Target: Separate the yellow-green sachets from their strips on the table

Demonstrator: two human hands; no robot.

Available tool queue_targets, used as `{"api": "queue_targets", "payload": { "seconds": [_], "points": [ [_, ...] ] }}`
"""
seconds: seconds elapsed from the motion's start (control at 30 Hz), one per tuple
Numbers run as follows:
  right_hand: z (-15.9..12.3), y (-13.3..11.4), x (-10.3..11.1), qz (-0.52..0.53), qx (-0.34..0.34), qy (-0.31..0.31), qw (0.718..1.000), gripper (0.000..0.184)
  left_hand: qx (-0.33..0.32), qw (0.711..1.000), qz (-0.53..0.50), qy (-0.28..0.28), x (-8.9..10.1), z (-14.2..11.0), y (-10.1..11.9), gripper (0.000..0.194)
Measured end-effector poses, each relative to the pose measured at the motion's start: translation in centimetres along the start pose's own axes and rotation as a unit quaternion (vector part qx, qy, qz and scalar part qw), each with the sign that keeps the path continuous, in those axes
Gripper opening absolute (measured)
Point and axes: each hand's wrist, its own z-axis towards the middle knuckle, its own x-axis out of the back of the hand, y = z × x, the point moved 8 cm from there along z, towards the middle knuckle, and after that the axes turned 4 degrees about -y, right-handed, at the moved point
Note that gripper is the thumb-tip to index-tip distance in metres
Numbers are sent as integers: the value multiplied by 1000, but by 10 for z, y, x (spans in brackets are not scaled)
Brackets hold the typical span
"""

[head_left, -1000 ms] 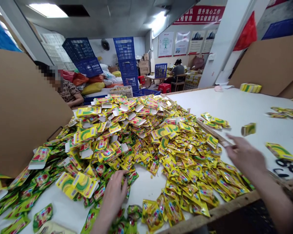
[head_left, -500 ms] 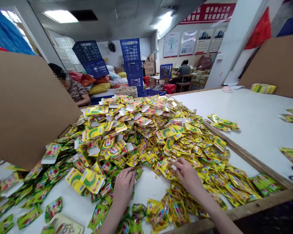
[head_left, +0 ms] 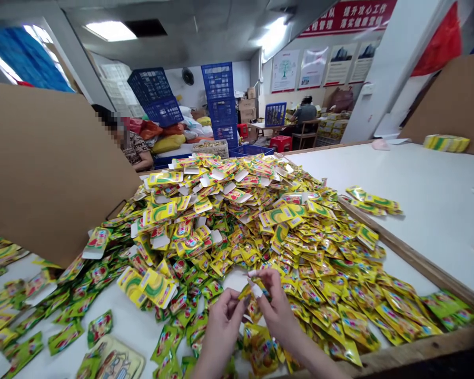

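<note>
Moved since the earlier frame: left hand and right hand, formerly apart, now close together at the near edge of the heap; the whole scene also sits further right in view.

Item, right hand: narrow pinch, fingertips closed on a foil sachet with a white card tab showing at its end.
Item, left hand: fingers curled narrow, reaching the same sachet from below; whether they grip it, cannot tell.
Item: sachet heap, yellow and green foil, many pieces with white card tabs, lying directly in front of both hands on a white bench.
Item: loose green sachets, scattered on the bench left of the hands.
Item: small sachet cluster, beside the heap's right flank, near a wooden edge strip.
Item: cardboard panel, propped at the bench's left side.
Background: seated person beyond the panel; second seated person at a far table; stacked blue crates.
</note>
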Motion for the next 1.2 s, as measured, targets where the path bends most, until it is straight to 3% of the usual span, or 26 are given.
{"api": "queue_targets", "payload": {
  "seconds": [0.1, 0.17, 0.23, 0.27, 0.3, 0.37, 0.43, 0.5, 0.57, 0.63, 0.8, 0.93, 1.0, 1.1, 1.2],
  "points": [
    [-1, 14, -13, 114, -126, -136, 976, 35, -33, 994, 100, -35, -1, 0, 12, 27],
    [-1, 16, -11, 131, -155, -183, 962, 30, -61, 969, 237, -31, 11, 4, 30, 30],
    [3, 16, 2, 117, -146, -154, 970, 28, -51, 915, 395, 61, 46, 15, 54, 35],
    [5, 17, 10, 108, -145, -129, 975, 29, -12, 866, 479, 147, 74, 22, 66, 40],
    [7, 19, 16, 102, -146, -106, 978, 29, 21, 837, 504, 213, 100, 30, 78, 50],
    [7, 22, 23, 99, -149, -69, 981, 31, 67, 797, 524, 295, 145, 52, 96, 70],
    [6, 25, 23, 107, -154, -55, 981, 33, 103, 774, 537, 319, 176, 80, 106, 77],
    [4, 27, 21, 111, -162, -52, 979, 35, 126, 769, 553, 294, 188, 106, 106, 79],
    [2, 28, 21, 104, -169, -50, 979, 37, 137, 771, 570, 249, 186, 119, 100, 75],
    [0, 26, 23, 99, -173, -56, 978, 37, 130, 773, 586, 204, 172, 116, 93, 67],
    [-4, 11, 26, 163, -164, -78, 970, 34, 47, 774, 615, 143, 114, 59, 77, 44],
    [1, -9, 27, 194, -134, -43, 971, 35, -96, 855, 498, 106, 61, 21, 69, 32],
    [7, -24, 26, 200, -100, -31, 974, 33, -140, 892, 419, 98, 46, 13, 66, 26],
    [19, -46, 26, 205, -44, -29, 977, 29, -136, 941, 301, 72, 38, 14, 56, 21],
    [28, -63, 29, 195, -7, -14, 981, 27, -113, 975, 189, 8, 29, 19, 47, 27]
  ]
}}
